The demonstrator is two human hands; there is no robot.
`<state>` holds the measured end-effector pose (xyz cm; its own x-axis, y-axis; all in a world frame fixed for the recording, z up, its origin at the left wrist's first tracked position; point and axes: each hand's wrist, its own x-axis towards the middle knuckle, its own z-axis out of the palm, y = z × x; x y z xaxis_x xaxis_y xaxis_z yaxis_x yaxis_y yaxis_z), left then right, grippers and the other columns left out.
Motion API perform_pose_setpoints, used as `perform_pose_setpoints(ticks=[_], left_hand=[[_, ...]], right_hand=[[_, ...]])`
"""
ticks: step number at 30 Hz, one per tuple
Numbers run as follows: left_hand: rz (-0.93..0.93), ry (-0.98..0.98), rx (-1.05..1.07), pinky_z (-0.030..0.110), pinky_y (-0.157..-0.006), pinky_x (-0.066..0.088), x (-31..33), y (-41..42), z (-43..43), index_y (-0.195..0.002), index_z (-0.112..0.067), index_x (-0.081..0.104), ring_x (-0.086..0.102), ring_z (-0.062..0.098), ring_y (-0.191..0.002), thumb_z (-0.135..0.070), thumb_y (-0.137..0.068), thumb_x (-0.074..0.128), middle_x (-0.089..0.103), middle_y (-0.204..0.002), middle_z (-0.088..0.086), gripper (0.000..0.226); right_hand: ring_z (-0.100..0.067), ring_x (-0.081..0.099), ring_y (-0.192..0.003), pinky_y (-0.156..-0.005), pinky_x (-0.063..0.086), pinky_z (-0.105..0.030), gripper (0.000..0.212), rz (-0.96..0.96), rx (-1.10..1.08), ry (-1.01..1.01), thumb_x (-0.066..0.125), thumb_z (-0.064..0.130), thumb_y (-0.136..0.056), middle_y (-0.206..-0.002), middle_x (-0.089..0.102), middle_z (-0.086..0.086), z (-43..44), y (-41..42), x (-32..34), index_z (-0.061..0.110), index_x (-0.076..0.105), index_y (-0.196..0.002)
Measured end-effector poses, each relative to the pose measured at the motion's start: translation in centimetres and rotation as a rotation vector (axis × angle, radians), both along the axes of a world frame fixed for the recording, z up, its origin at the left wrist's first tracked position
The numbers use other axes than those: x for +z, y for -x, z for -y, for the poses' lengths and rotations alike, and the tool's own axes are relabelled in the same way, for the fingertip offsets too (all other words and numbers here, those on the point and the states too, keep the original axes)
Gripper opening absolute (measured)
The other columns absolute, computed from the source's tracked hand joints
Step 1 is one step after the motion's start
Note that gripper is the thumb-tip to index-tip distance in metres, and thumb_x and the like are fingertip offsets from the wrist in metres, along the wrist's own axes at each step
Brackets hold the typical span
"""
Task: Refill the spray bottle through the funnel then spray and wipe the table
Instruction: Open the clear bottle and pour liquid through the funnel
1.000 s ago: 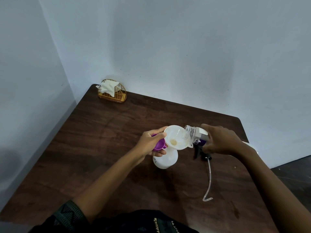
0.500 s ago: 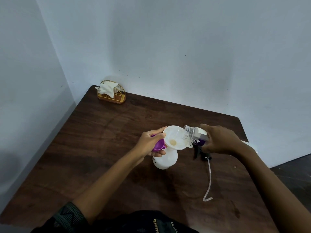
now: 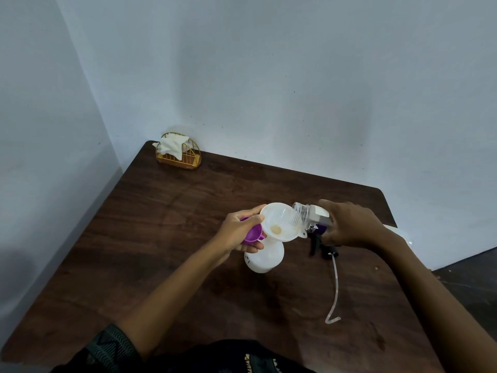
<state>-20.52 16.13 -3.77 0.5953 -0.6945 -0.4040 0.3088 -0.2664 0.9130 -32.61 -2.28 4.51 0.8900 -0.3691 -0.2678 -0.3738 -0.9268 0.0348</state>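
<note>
- The white spray bottle [image 3: 265, 258] stands upright on the desk [image 3: 161, 238], with the funnel [image 3: 279, 219] seated in its neck.
- Left hand [image 3: 239, 232]: grip pinched on the funnel's rim, just above the spray bottle (a purple cap [image 3: 252, 234] sits in the same hand).
- Right hand [image 3: 352, 227]: grip wrapped round a clear refill bottle [image 3: 309, 216], tipped with its mouth over the funnel.
- The spray head [image 3: 321, 247] and its tube lie just right of the spray bottle.
- A napkin holder [image 3: 178, 154] stands well beyond the spray bottle, at the desk's far-left corner.

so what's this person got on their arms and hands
Both the left hand and right hand are bare: no gloves, rings or watch in view. The left forearm is bare up to a dark green sleeve with a black zigzag pattern; no sleeve shows on the right.
</note>
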Motion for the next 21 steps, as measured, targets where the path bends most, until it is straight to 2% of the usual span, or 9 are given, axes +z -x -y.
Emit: perform_pose_setpoints(ticks=[5, 13, 21], left_hand=[[-0.002, 0.009, -0.004, 0.023, -0.057, 0.057, -0.06, -0.06, -0.11, -0.133, -0.03, 0.049, 0.066, 0.011, -0.056, -0.025, -0.093, 0.054, 0.066, -0.091, 0.001, 0.04], [-0.008, 0.017, -0.003, 0.025, -0.058, 0.058, -0.17, -0.14, -0.08, -0.132, -0.031, 0.05, 0.066, 0.013, -0.058, -0.025, -0.093, 0.055, 0.069, -0.094, 0.007, 0.04], [0.003, 0.012, -0.002, 0.023, -0.057, 0.057, -0.09, -0.09, -0.04, -0.133, -0.03, 0.05, 0.065, 0.012, -0.055, -0.026, -0.093, 0.054, 0.067, -0.09, 0.003, 0.04]], right_hand=[[-0.017, 0.05, -0.068, -0.049, 0.028, -0.021, 0.041, 0.011, 0.005, 0.005, 0.066, 0.031, -0.071, -0.074, 0.051, 0.008, 0.18, 0.09, -0.31, 0.023, 0.048, -0.108], [-0.015, 0.05, -0.066, -0.048, 0.028, -0.022, 0.035, 0.025, 0.028, 0.008, 0.065, 0.032, -0.07, -0.07, 0.049, 0.011, 0.49, 0.21, -0.45, 0.029, 0.039, -0.092], [-0.011, 0.046, -0.059, -0.048, 0.029, -0.023, 0.034, 0.05, -0.005, -0.05, 0.066, 0.03, -0.069, -0.065, 0.048, 0.01, 0.73, 0.44, -0.95, 0.028, 0.038, -0.088]])
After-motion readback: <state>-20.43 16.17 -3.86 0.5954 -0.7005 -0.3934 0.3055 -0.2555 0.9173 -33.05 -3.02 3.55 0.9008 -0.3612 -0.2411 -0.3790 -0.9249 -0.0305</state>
